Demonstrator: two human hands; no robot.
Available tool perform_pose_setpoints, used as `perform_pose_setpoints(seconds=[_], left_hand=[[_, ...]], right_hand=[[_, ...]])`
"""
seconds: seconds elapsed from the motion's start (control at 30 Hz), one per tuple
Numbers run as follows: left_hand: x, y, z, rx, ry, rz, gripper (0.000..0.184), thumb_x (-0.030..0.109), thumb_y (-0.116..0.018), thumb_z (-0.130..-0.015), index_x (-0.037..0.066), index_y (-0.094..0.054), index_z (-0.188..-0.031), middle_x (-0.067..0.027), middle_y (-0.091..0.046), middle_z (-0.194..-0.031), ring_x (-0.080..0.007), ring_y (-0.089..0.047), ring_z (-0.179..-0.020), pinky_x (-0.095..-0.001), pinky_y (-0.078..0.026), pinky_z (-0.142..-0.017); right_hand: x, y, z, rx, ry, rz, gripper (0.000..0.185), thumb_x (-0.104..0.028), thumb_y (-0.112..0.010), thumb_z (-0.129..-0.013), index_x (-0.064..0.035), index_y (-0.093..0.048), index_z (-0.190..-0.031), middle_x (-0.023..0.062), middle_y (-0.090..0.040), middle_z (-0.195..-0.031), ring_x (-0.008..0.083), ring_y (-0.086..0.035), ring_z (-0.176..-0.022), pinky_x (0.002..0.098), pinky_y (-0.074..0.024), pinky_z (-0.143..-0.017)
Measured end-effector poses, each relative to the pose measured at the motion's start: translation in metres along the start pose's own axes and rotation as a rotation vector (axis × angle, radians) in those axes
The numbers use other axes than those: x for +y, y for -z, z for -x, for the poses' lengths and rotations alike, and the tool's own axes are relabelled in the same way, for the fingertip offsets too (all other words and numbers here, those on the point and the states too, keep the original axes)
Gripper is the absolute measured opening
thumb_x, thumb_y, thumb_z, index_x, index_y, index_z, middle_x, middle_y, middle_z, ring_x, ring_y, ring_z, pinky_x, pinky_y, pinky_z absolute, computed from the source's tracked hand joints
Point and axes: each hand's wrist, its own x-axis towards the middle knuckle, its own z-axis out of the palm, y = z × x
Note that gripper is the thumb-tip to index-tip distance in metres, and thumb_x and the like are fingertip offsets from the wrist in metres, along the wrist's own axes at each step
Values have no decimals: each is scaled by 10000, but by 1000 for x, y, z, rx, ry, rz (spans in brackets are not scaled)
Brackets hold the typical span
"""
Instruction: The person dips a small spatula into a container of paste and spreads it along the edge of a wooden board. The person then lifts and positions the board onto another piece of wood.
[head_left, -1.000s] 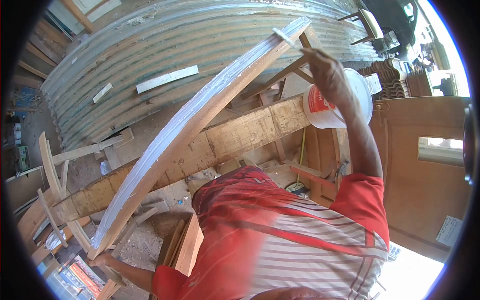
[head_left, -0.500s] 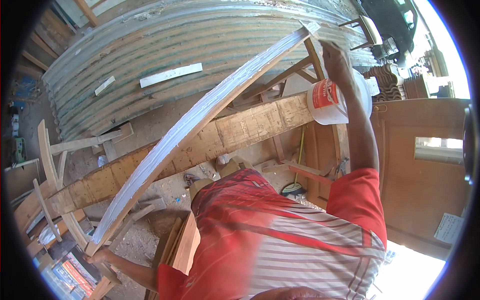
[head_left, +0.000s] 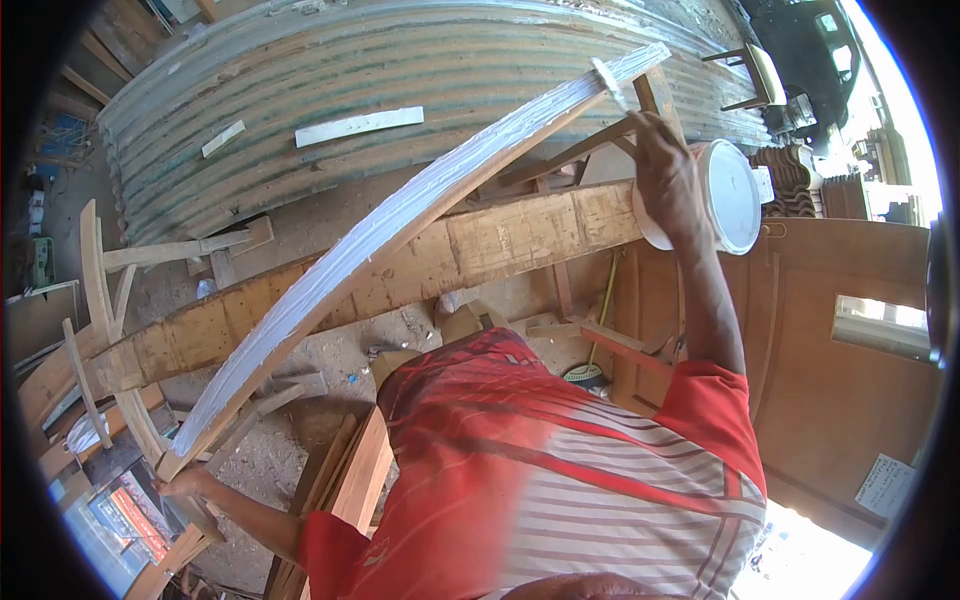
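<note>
A long wooden board (head_left: pixel 400 247), its upper face coated with streaky white paste, slants across a wooden beam (head_left: pixel 520 240). My left hand (head_left: pixel 185 482) is closed around the board's near-left end. My right hand (head_left: pixel 662 170) grips a putty knife (head_left: pixel 608 86) smeared with white, its blade across the coated face near the far end. The knife's handle is mostly hidden in my fingers. Just beyond my right wrist a white bucket (head_left: pixel 733 195) with a pale lid-like top stands on the beam's right end, partly covered by my forearm.
Corrugated metal sheets (head_left: pixel 250 90) lie beyond the beam, with two white-coated strips (head_left: pixel 360 126) on them. A wooden trestle (head_left: pixel 100 290) supports the beam at left. Brown door panels (head_left: pixel 800 350) stand at right. Stacked planks (head_left: pixel 335 490) lie beside my body, and a chair (head_left: pixel 755 75) is at the far right.
My right hand and the putty knife have moved slightly back from the board's far tip and down along it. The whole view has shifted a little; my left hand keeps its grip.
</note>
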Motion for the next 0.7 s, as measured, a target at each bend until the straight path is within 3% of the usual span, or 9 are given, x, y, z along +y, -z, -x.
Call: perform_pose_setpoints(seconds=[0.13, 0.23, 0.3, 0.37, 0.43, 0.5, 0.53, 0.63, 0.7], left_hand=[[-15, 11, -18, -64, -42, 39, 726, 521, -399, -977, -115, -557, -1288, -285, -586, -1311, -433, -598, -1259, -576, -495, -1101], [-29, 18, -27, -82, -2, 62, 725, 547, -421, -985, -85, -570, -1306, -268, -590, -1345, -421, -595, -1275, -581, -488, -1111], [-58, 36, -53, -134, 74, 128, 690, 559, -422, -1021, -32, -583, -1339, -213, -603, -1377, -390, -597, -1283, -558, -473, -1131], [-81, 62, -71, -158, 138, 195, 656, 571, -423, -1058, 21, -597, -1372, -158, -617, -1410, -359, -598, -1290, -535, -457, -1152], [-64, 50, -45, -129, -1, 81, 704, 600, -417, -1062, 6, -577, -1404, -166, -610, -1396, -355, -580, -1293, -505, -431, -1143], [-65, 64, -60, -299, 68, 125, 743, 637, -396, -1051, -18, -563, -1360, -176, -614, -1295, -355, -597, -1222, -512, -461, -1094], [-49, 54, -44, -394, 84, 79, 756, 652, -386, -1047, -20, -552, -1352, -186, -604, -1275, -354, -600, -1203, -513, -470, -1078], [-24, 24, -1, -236, 37, 100, 744, 666, -381, -1044, -9, -532, -1320, -206, -580, -1274, -348, -600, -1169, -508, -487, -1030], [-30, 28, -2, -246, 48, 128, 755, 694, -380, -1036, -7, -523, -1277, -204, -575, -1223, -331, -596, -1111, -500, -490, -996]], right_hand=[[-60, 9, 9, 13, 187, -114, 429, 121, -585, -895, 16, -653, -1306, 236, -680, -1166, 394, -667, -1011, 455, -550, -891], [-33, 22, 0, 70, -24, -118, 443, 116, -559, -907, -1, -662, -1322, 234, -690, -1133, 375, -675, -1033, 450, -544, -889], [2, 20, -5, 107, 153, 303, 437, 95, -534, -929, -14, -677, -1327, 220, -697, -1093, 344, -697, -994, 433, -547, -850], [4, 3, 3, -2, -82, 143, 422, 77, -514, -951, -7, -682, -1328, 203, -702, -1065, 322, -713, -947, 429, -556, -780], [-35, -19, 18, -35, -197, 4, 395, 73, -527, -957, 2, -685, -1312, 196, -716, -1085, 319, -728, -939, 431, -566, -757], [-135, -16, 30, -14, -36, 56, 312, -40, -564, -1025, -1, -695, -1305, 222, -731, -1139, 355, -719, -1041, 438, -566, -873], [-170, -20, 39, -19, -21, 44, 308, -21, -570, -1020, 11, -693, -1300, 221, -728, -1157, 349, -721, -1051, 429, -568, -887], [-261, -24, 61, -4, 107, -104, 352, 61, -566, -965, 9, -668, -1299, 220, -703, -1147, 337, -735, -987, 441, -600, -810], [-315, -28, 79, -55, 124, -164, 375, 88, -574, -944, 16, -649, -1304, 225, -693, -1179, 353, -723, -1024, 448, -601, -827]])
